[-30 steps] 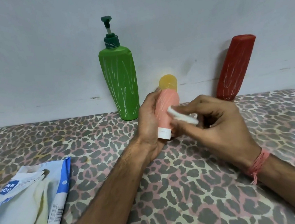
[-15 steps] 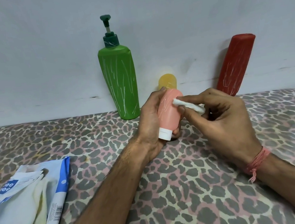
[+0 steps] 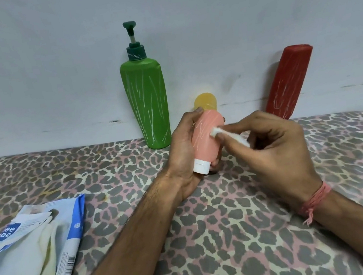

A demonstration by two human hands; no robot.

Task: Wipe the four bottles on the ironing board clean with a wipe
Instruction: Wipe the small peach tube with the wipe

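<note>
Pink bottle (image 3: 206, 139) in left hand (image 3: 183, 150) stands near upright, white cap (image 3: 200, 166) down.

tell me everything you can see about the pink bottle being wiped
The pink bottle is a small salmon-pink tube, plastic by its look, with a white cap at its lower end. It is held upside down and slightly tilted above the patterned ironing board. Thin white scratch-like streaks mark its front. The left hand grips it from the side and behind, and the right hand presses a white wipe against its upper right side. A yellow bottle stands right behind it.
</note>
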